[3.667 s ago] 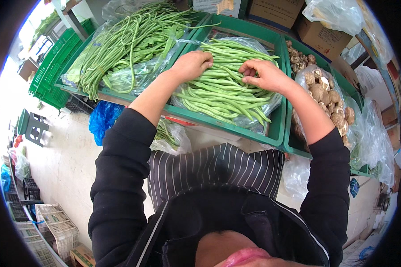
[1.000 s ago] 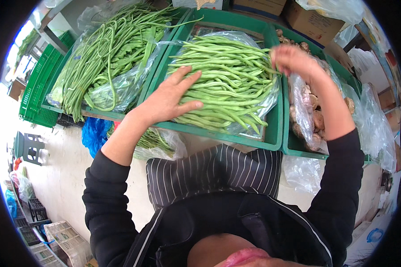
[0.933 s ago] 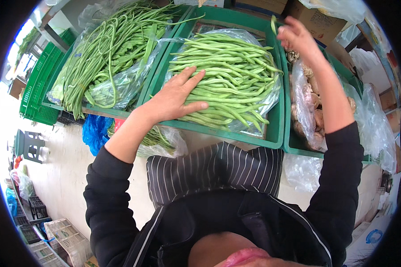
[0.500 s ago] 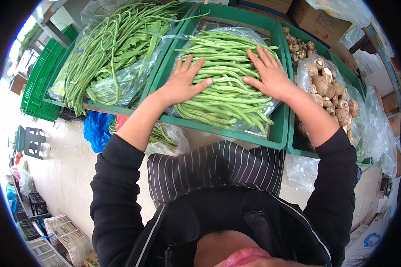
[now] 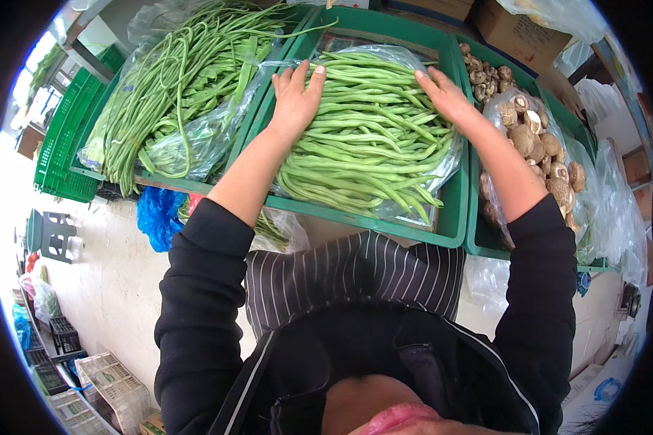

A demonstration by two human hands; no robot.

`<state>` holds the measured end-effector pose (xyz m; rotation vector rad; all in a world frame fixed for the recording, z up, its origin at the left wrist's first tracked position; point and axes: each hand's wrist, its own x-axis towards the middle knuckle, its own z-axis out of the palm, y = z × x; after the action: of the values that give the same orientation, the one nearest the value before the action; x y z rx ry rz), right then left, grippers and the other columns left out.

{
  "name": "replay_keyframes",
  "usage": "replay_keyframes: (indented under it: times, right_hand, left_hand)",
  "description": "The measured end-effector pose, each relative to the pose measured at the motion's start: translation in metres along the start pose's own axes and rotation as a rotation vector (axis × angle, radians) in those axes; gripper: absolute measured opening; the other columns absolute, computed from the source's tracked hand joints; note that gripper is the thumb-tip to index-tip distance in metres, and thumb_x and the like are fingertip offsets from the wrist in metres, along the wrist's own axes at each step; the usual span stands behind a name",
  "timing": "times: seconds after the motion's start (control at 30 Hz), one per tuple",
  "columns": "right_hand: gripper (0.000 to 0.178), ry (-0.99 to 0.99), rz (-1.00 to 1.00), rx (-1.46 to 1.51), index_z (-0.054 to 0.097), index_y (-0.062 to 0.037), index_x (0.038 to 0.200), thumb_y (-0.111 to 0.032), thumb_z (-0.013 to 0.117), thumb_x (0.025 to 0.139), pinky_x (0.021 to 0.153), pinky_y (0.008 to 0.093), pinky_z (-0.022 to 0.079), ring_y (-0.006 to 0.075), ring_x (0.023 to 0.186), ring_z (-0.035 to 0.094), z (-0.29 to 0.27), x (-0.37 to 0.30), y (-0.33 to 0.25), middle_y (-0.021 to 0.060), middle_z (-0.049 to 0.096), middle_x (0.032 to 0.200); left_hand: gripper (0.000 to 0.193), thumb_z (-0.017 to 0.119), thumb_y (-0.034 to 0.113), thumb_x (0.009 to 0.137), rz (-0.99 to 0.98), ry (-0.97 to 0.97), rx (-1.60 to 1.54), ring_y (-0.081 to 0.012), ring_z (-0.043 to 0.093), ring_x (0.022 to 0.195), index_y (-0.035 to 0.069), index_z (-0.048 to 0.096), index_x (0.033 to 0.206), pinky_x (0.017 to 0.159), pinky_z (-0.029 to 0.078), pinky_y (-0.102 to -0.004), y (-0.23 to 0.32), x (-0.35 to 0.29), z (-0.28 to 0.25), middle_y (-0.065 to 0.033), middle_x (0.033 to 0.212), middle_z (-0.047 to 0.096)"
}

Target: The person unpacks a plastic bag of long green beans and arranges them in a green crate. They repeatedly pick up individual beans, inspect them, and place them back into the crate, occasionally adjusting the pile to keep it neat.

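A pile of green beans lies on clear plastic in a green crate in front of me. My left hand rests flat on the pile's left side, fingers spread. My right hand lies flat on the pile's right side, fingers stretched toward the far end. Neither hand holds anything. My black sleeves and a striped apron fill the lower part of the view.
A crate of long thin beans on plastic stands to the left. A crate with bagged mushrooms stands to the right. Cardboard boxes sit behind. A blue bag and stacked crates are on the left floor side.
My right hand came down from the raised position at the right and settled on the beans. Both hands have slid farther up the pile, flat on its two sides.
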<state>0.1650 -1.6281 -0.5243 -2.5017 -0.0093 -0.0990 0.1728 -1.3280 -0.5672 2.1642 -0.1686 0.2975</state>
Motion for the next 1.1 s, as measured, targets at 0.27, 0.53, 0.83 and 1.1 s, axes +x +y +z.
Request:
replay_keyframes:
  times: [0.27, 0.53, 0.83, 1.1]
  right_hand:
    - [0.079, 0.111, 0.152, 0.319, 0.043, 0.0009, 0.140, -0.061, 0.047, 0.092, 0.109, 0.0377, 0.033, 0.0316, 0.131, 0.045, -0.012, -0.007, 0.001, 0.0216, 0.047, 0.141]
    - [0.075, 0.028, 0.161, 0.523, 0.046, 0.0007, 0.138, -0.059, 0.050, 0.092, 0.108, 0.0360, 0.033, 0.0282, 0.129, 0.045, -0.012, -0.006, -0.002, 0.0186, 0.050, 0.138]
    - [0.066, -0.011, 0.311, 0.547, 0.043, 0.0017, 0.138, -0.049, 0.050, 0.096, 0.101, 0.0390, 0.041, 0.0281, 0.119, 0.053, 0.001, 0.017, 0.012, 0.0183, 0.054, 0.132]
    - [0.030, 0.170, 0.066, 0.479, 0.066, 0.0029, 0.110, -0.020, 0.058, 0.092, 0.087, 0.0324, 0.048, 0.0228, 0.096, 0.064, 0.015, 0.039, 0.034, 0.0137, 0.069, 0.104]
  left_hand:
    - [0.060, 0.047, 0.044, 0.098, -0.150, 0.048, -0.444, -0.0344, 0.050, 0.124, -0.003, 0.048, 0.135, 0.107, 0.035, -0.0374, 0.009, -0.003, -0.012, -0.0242, 0.133, 0.053]
    - [0.044, 0.047, 0.037, 0.100, -0.398, 0.105, -0.723, -0.0184, 0.050, 0.120, 0.005, 0.053, 0.129, 0.101, 0.038, -0.0361, 0.011, 0.000, -0.042, -0.0070, 0.129, 0.055]
    - [0.050, 0.047, 0.038, 0.100, -0.350, 0.037, -0.680, -0.0208, 0.045, 0.127, 0.004, 0.048, 0.137, 0.108, 0.031, -0.0361, -0.001, 0.016, -0.035, -0.0082, 0.137, 0.051]
    - [0.044, 0.054, 0.005, 0.082, 0.407, 0.057, 0.628, -0.0334, 0.046, 0.128, 0.014, 0.061, 0.125, 0.105, 0.039, -0.0408, -0.030, 0.066, -0.017, -0.0154, 0.136, 0.053]
